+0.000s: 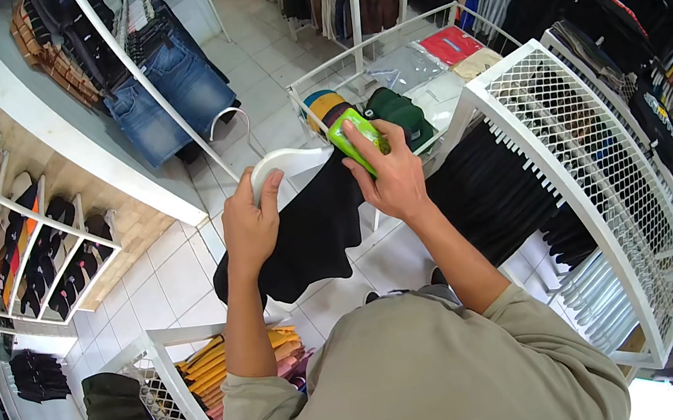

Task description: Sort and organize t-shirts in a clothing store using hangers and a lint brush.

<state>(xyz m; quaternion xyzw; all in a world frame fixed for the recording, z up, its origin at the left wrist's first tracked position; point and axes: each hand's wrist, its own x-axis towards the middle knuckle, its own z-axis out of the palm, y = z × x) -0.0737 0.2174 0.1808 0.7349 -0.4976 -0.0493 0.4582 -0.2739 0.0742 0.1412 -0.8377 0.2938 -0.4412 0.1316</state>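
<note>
My left hand (252, 217) grips one end of a white clothes hanger (294, 158), its hook pointing away from me. A black garment (307, 235) hangs from the hanger's other side, below and between my hands. In my right hand (389, 168) is a bright green object (358, 138), held over the garment's upper edge; what it is exactly I cannot tell. Part of the garment near the green object is hidden by my fingers.
A white-framed table with a red packet (450, 45), clear packets and dark green caps (397, 113) stands ahead. To the right is a mesh-topped rack (596, 166) of black clothes. Denim shorts (171, 97) hang ahead left; yellow garments (210, 371) hang at lower left.
</note>
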